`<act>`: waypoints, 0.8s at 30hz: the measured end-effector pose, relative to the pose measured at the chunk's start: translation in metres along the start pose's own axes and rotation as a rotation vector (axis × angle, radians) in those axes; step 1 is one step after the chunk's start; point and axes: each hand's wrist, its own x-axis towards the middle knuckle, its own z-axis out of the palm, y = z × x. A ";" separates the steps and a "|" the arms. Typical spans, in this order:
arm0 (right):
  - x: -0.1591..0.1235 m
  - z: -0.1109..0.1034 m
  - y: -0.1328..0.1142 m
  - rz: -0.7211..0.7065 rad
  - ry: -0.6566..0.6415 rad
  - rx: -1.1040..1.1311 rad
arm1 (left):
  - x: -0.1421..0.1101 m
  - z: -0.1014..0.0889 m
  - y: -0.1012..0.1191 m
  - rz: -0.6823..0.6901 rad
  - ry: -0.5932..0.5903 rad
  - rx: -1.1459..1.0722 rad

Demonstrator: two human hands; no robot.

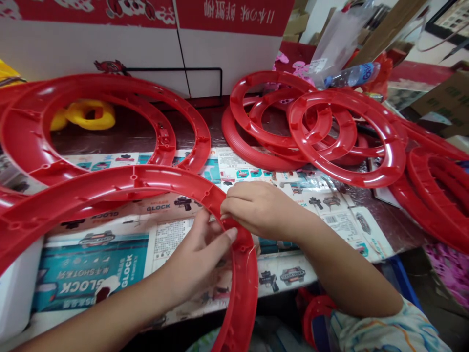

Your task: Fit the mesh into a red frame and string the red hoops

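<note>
A large red plastic ring [154, 177], its ribbed hollow side facing up, stretches across the front of the table and past the left and bottom edges of the view. At its right-hand bend my left hand [205, 249] grips the inner rim, thumb on top and fingers partly hidden beneath. Just above that thumb, my right hand [256, 210] has its fingertips pinched together over the ring's channel. Whatever lies between those fingertips is hidden by the hand.
More red rings [344, 137] lie overlapped at the right and back left. Yellow ring-shaped parts [91, 115] sit behind. Flattened printed cardboard [176, 215] covers the tabletop. A white and red box [139, 51] stands at the back, near a plastic bottle [353, 75].
</note>
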 end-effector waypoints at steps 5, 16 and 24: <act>0.000 -0.008 -0.001 -0.035 -0.050 0.101 | -0.001 0.001 -0.001 0.048 -0.009 0.031; -0.002 -0.011 0.000 -0.069 -0.068 0.182 | -0.006 -0.005 0.002 0.003 -0.032 0.189; 0.000 -0.017 -0.005 -0.060 -0.150 0.150 | -0.010 0.000 0.004 -0.053 -0.034 0.182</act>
